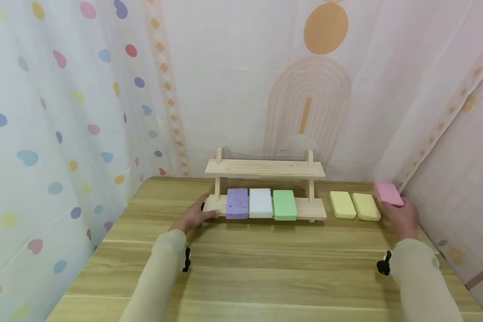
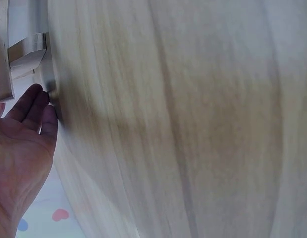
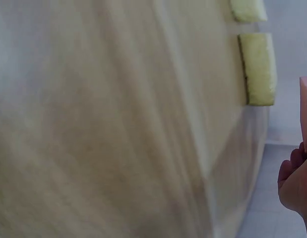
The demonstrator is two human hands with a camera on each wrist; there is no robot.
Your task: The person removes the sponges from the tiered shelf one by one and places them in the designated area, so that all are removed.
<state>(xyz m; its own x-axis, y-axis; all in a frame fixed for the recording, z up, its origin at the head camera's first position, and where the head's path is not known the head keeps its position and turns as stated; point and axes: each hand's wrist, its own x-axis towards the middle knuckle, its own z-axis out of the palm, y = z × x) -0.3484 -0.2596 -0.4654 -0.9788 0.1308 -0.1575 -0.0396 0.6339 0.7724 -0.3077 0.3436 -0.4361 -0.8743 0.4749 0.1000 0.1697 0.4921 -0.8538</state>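
My left hand (image 1: 193, 215) grips the left end of a small two-tier wooden shelf (image 1: 265, 168), thumb at the front edge of the lower board and fingers round its end. In the left wrist view, the fingers of that hand (image 2: 24, 144) reach beside the shelf's end (image 2: 28, 52). On the lower board lie a purple sponge (image 1: 237, 203), a white sponge (image 1: 260, 203) and a green sponge (image 1: 284, 205), side by side. At the far right, my right hand (image 1: 403, 219) holds a pink sponge (image 1: 388, 193), partly out of frame in the right wrist view.
Two yellow sponges (image 1: 342, 205) (image 1: 366, 207) lie on the wooden table (image 1: 285, 268) between the shelf and the right hand. Patterned curtains (image 1: 233, 89) hang behind and at both sides. Black wrist mounts (image 1: 384, 263) sit at the sleeves.
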